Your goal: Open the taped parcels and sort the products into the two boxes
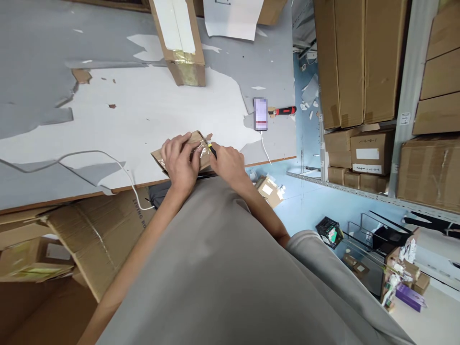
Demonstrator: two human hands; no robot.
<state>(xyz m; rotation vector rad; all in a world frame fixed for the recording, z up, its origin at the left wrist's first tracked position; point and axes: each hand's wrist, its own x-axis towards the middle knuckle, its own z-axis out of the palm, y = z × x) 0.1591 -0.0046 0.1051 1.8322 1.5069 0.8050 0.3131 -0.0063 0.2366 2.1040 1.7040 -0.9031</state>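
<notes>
At the front edge of the table lies a small cardboard box (pixel 194 137), with shiny clear tape on its top. My left hand (pixel 179 160) is on the box, its fingers bent over the top and gripping it. A yellow and black utility knife (pixel 212 149) is held in my right hand (pixel 230 165), whose fingers are wrapped around the handle. The knife's tip is at the right side of the box, by the tape; I cannot tell how deep the blade sits. My hands hide much of the box's lower part.
Farther back on the table (pixel 143 105) stand a long taped carton (pixel 187 62) and a white sheet (pixel 233 19). To the right lie a phone (pixel 260 114) on a cable and a red-black handled tool (pixel 285 110). Shelves of cartons (pixel 370 148) stand right; an opened carton (pixel 97 235) is lower left.
</notes>
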